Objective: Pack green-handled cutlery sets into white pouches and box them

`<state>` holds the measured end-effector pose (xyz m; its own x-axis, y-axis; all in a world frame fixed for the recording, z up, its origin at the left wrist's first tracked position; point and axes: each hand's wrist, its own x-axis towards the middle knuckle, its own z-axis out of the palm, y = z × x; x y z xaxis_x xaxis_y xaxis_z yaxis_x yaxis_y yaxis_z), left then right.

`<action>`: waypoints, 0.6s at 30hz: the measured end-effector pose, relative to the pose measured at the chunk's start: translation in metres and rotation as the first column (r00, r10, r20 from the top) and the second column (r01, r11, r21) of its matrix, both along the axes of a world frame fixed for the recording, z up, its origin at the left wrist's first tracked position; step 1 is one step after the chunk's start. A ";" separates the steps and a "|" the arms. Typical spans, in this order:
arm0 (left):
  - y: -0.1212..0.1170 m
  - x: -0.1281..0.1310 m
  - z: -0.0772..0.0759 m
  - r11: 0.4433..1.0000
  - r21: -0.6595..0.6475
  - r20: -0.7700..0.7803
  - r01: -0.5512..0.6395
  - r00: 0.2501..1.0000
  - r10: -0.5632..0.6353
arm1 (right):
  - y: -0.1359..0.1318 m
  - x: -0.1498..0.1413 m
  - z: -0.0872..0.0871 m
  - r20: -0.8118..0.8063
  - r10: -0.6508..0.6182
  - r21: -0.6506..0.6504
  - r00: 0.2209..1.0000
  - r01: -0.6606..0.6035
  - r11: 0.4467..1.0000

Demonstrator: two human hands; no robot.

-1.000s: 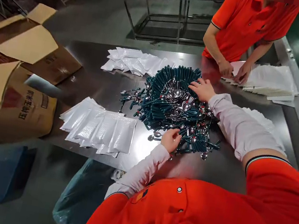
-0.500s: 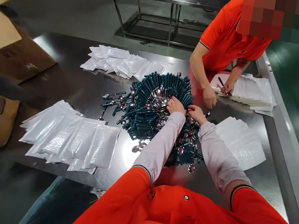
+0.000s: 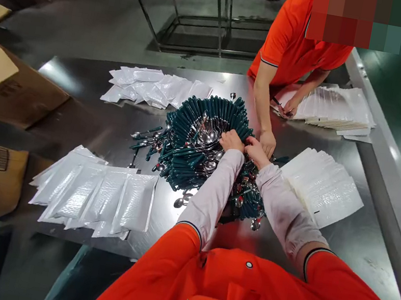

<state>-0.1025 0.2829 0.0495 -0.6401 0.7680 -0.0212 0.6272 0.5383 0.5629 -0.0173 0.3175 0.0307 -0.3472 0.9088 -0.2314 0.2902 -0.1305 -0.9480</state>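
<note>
In the head view, the spoons [image 3: 183, 160] lie heaped mid-desk [image 3: 100, 124], many fanned with dark green handles outward and steel bowls toward the centre. The left hand [image 3: 232, 141] rests on the heap's 3 o'clock side, fingers part bent and spread over the handles and bowls. The right hand [image 3: 257, 152] is just beside it, half closed, fingertips at the handle ends. Whether either grips a spoon cannot be told; the fingertips are hidden among the handles.

Handling this heap well, I judge, calls for light fingertips on a few handles at a time, lifted rather than dragged, since the bowls look nested and could pull neighbours along. The left palm could steady the fan while the right fingers separate. Stray spoons at 9 and 5 o'clock could snag a sleeve.

A co-worker's hand [image 3: 267, 143] is right beside the right hand, so small, slow moves would avoid a knock. White packets [image 3: 103, 195] lie at 8 o'clock, more packets [image 3: 157, 88] at 10, and fanned white sleeves [image 3: 326, 187] toward 4.
</note>
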 end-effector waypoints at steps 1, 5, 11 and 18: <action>-0.001 -0.001 0.001 1.000 -0.013 -0.013 0.013 1.000 -0.013 | -0.002 0.002 0.004 -0.009 -0.009 -0.011 1.000 0.009 1.000; -0.009 -0.010 0.002 0.999 0.012 0.054 0.049 0.997 -0.050 | -0.011 0.013 0.012 -0.058 -0.087 -0.075 0.994 0.083 0.994; -0.029 -0.026 0.022 0.934 0.345 0.406 -0.095 0.912 -0.057 | -0.045 0.026 0.024 -0.278 -0.278 -0.263 0.920 0.205 0.943; -0.098 -0.003 0.066 0.636 0.750 0.588 -0.183 0.625 -0.513 | -0.115 0.022 0.056 -0.570 -0.304 -0.621 0.763 -0.158 0.768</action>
<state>-0.1059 0.1853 0.1154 -0.5250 0.8289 0.1929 -0.1335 -0.3041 0.9432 0.0047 0.2021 0.0872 -0.5532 0.6733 -0.4906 -0.3522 -0.7227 -0.5947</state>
